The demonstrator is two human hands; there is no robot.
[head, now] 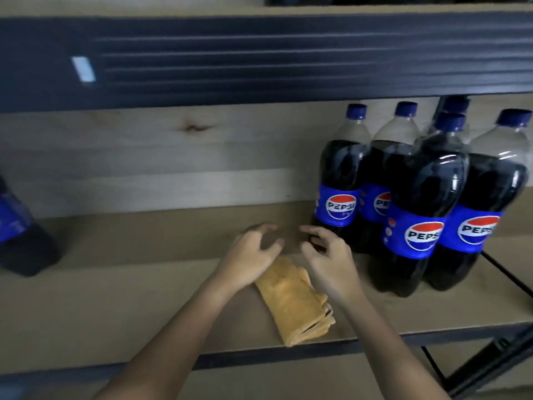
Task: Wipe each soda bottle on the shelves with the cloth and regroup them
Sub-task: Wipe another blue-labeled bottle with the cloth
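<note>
Dark metal beam spans the frame at 12 o'clock, ribbed lines along its face. Small pale label stuck on it at 10 o'clock. Light wood back panel behind, dark knot near centre. Black diagonal brace at 4 o'clock.

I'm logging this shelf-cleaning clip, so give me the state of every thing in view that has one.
Left hand: empty, fingers loosely curled, above the cloth.
Right hand: empty, fingers loosely curled, beside the bottles.
Cloth: folded, lying on the shelf, unheld.
Grouped bottles: upright, capped, clustered at right.
Lone bottle: upright at the left edge, top out of frame.
</note>
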